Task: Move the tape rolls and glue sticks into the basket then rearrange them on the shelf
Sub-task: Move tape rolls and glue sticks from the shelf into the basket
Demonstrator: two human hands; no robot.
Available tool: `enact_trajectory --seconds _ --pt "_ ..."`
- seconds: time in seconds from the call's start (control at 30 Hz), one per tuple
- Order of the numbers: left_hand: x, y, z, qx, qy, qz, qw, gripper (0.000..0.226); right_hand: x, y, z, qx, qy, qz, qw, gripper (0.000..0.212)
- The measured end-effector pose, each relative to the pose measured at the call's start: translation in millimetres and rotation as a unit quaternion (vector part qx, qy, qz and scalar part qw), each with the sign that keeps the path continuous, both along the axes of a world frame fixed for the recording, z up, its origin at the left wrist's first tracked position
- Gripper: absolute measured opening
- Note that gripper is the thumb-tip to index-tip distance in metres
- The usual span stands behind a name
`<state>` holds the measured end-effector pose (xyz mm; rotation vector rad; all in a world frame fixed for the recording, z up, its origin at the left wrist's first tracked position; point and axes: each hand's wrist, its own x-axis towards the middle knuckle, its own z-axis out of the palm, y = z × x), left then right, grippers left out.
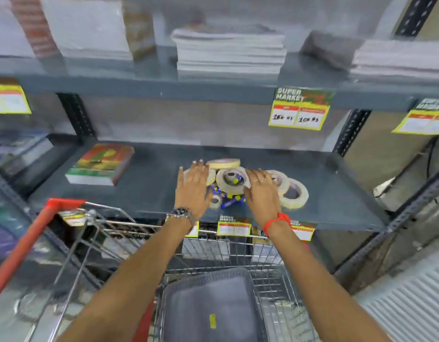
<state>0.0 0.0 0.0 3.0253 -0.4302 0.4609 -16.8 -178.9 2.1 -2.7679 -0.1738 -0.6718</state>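
Note:
A heap of cream tape rolls lies on the grey middle shelf, with blue and yellow glue sticks among and under them. My left hand lies flat against the left side of the heap, fingers straight. On the right side, my right hand rests over the rolls with its fingers spread; two more rolls show beyond it. Below, a dark grey basket sits in a wire shopping cart, and I see nothing in it.
A book lies on the same shelf to the left. The shelf above holds stacks of paper. Yellow price tags hang from the shelf edges. The cart's red handle is at the lower left.

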Motion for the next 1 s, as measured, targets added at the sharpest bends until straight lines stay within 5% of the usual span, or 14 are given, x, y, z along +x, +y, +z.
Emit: enact_trajectory --seconds 0.13,0.37,0.73,0.9,1.0 --pt "29.9 12.0 -18.8 -0.025 0.131 0.054 0.990 0.056 27.3 3.7 -21.7 -0.080 0.157 0.011 0.984 0.041" --pt "77.6 10.3 -46.3 -0.033 0.213 0.064 0.974 0.054 68.8 18.3 -44.3 -0.121 0.243 0.012 0.962 0.035" --pt "99.0 9.8 -59.5 -0.059 0.159 0.063 0.983 0.036 70.7 17.4 -51.8 -0.074 0.205 0.000 0.976 0.038" --pt "46.7 12.7 -78.8 -0.162 0.030 0.054 0.985 0.033 30.0 27.3 -53.8 -0.001 0.148 0.001 0.989 0.038" --pt "21.3 14.9 -91.4 -0.161 -0.011 0.039 0.986 0.033 6.9 26.6 -62.1 0.022 0.246 -0.036 0.968 0.044"
